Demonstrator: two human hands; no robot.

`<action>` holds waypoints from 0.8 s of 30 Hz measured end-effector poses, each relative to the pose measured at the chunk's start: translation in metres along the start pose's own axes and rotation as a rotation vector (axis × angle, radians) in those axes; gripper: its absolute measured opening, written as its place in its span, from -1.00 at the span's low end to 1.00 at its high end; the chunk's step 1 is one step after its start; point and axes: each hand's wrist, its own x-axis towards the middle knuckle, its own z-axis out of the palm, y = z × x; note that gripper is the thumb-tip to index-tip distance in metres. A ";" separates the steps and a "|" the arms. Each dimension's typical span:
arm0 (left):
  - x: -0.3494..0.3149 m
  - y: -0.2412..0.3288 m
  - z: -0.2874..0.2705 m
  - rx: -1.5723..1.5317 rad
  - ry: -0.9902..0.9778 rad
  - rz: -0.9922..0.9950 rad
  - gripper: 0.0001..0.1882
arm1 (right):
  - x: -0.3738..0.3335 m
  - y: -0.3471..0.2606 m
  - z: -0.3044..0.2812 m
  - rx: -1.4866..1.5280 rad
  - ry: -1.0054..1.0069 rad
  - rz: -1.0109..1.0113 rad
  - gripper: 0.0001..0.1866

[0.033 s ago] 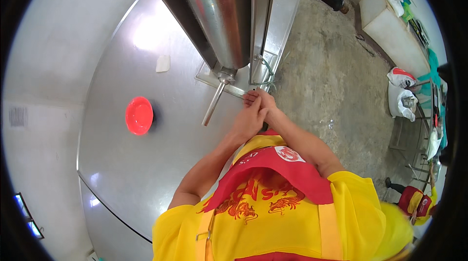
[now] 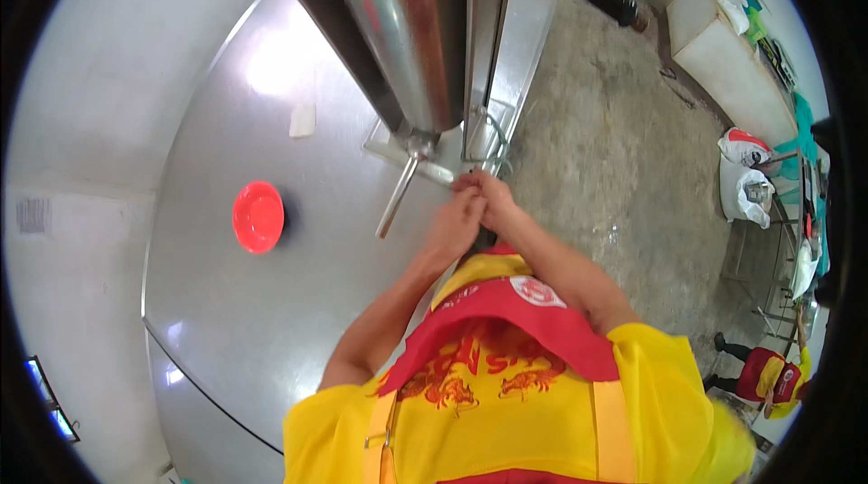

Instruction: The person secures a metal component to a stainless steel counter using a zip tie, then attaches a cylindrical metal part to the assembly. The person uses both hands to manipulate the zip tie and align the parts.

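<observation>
My left hand (image 2: 456, 220) and my right hand (image 2: 492, 197) meet close in front of my apron, at the right edge of the steel table (image 2: 334, 303). The right hand's fingers are curled inward; anything inside them is hidden. Motion smears the left hand, whose fingers reach the right hand's fingers. Just beyond them stands a tall metal cylinder (image 2: 411, 41) in a steel frame, with a metal rod handle (image 2: 398, 199) sticking out at its lower end. The hands are beside the frame's base plate (image 2: 438, 172), near a thin green cord (image 2: 497, 136).
A red bowl (image 2: 259, 217) and a small white piece (image 2: 303, 120) lie on the table to the left. Concrete floor (image 2: 615, 149) stretches to the right. White sacks (image 2: 746, 190) stand by a rack at the far right, where another person (image 2: 768, 375) is seen.
My left hand has shifted from lying across the right hand's base to its fingers. The right hand's fingers have curled more. The other person has moved slightly.
</observation>
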 end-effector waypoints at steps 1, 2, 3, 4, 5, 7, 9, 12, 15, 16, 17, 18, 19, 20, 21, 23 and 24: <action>0.001 0.002 0.000 -0.104 0.081 -0.057 -0.53 | 0.005 -0.009 0.005 -0.041 -0.013 -0.009 -0.61; 0.015 -0.006 -0.009 -0.133 0.215 -0.043 -0.59 | -0.003 -0.013 0.008 -0.075 -0.009 -0.011 -0.61; 0.035 -0.019 -0.022 -0.163 0.346 -0.034 -0.63 | -0.013 -0.014 0.008 -0.108 -0.001 -0.011 -0.62; 0.048 -0.040 -0.030 -0.109 0.427 0.025 -0.61 | -0.017 -0.017 0.013 -0.161 -0.020 -0.033 -0.63; 0.069 -0.054 -0.042 -0.051 0.529 0.101 -0.59 | -0.018 -0.020 0.024 -0.180 -0.039 -0.042 -0.63; 0.096 -0.056 -0.064 -0.271 0.094 -0.260 -0.55 | -0.022 -0.012 0.037 -0.208 -0.061 -0.036 -0.63; 0.105 -0.054 -0.067 -0.380 -0.154 -0.449 -0.51 | -0.024 -0.011 0.045 -0.223 -0.085 -0.030 -0.63; 0.108 -0.054 -0.039 -0.081 -0.066 -0.377 -0.40 | -0.028 -0.011 0.046 -0.263 -0.098 -0.067 -0.64; 0.091 -0.069 -0.001 0.718 0.302 -0.027 -0.29 | -0.026 -0.011 0.041 -0.349 -0.029 -0.169 -0.67; 0.085 -0.078 0.005 0.905 0.408 0.103 -0.28 | -0.023 -0.009 0.040 -0.384 0.001 -0.212 -0.69; 0.079 -0.083 0.009 1.091 0.517 0.236 -0.27 | -0.014 -0.005 0.039 -0.484 0.031 -0.341 -0.68; 0.067 -0.071 0.011 1.016 0.453 0.375 -0.30 | -0.006 -0.002 0.033 -0.575 0.076 -0.475 -0.68; 0.050 -0.059 0.013 0.937 0.388 0.511 -0.34 | 0.001 0.002 0.026 -0.667 0.123 -0.608 -0.68; 0.032 -0.051 0.013 0.864 0.334 0.628 -0.37 | -0.011 -0.001 0.033 -0.718 0.088 -0.723 -0.68; 0.017 -0.053 0.020 0.552 0.235 0.417 -0.39 | -0.034 -0.009 0.049 -0.769 0.045 -0.840 -0.69; 0.003 -0.063 0.040 -0.073 -0.004 0.028 -0.43 | -0.051 -0.021 0.064 -0.817 -0.012 -1.024 -0.70; 0.015 -0.071 0.040 -0.112 -0.008 0.030 -0.49 | -0.053 -0.023 0.067 -0.828 -0.036 -1.084 -0.70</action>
